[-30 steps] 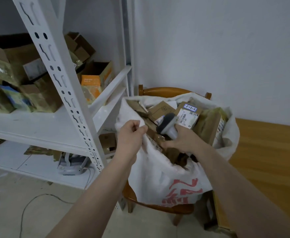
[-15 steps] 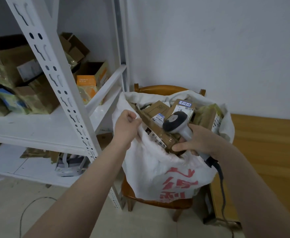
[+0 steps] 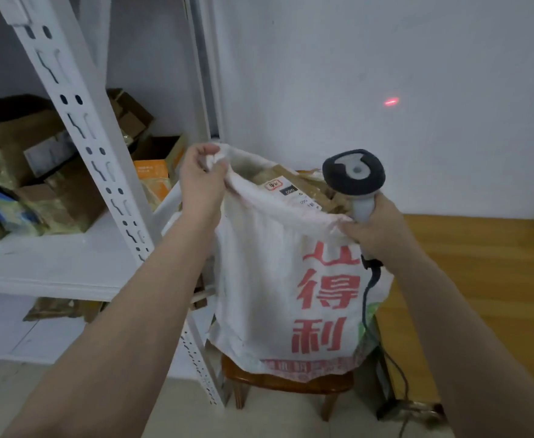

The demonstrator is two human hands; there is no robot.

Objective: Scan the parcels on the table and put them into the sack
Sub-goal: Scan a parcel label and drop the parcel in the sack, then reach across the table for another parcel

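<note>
My left hand (image 3: 202, 184) clenched on the sack (image 3: 259, 295) rim at its 11 o'clock, my right hand (image 3: 376, 230) at 2 o'clock gripping the scanner (image 3: 354, 175) and pinching the rim, parcels (image 3: 294, 191) inside, sack standing on a chair (image 3: 287, 382), table (image 3: 480, 263) at 3 o'clock

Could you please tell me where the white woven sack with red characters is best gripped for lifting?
Grip the white woven sack by its rolled top rim, from above, at opposite sides, where the left hand and right hand hold it. It stands upright on the wooden chair, full of cardboard parcels; the loose rim bunches into a handle.
</note>
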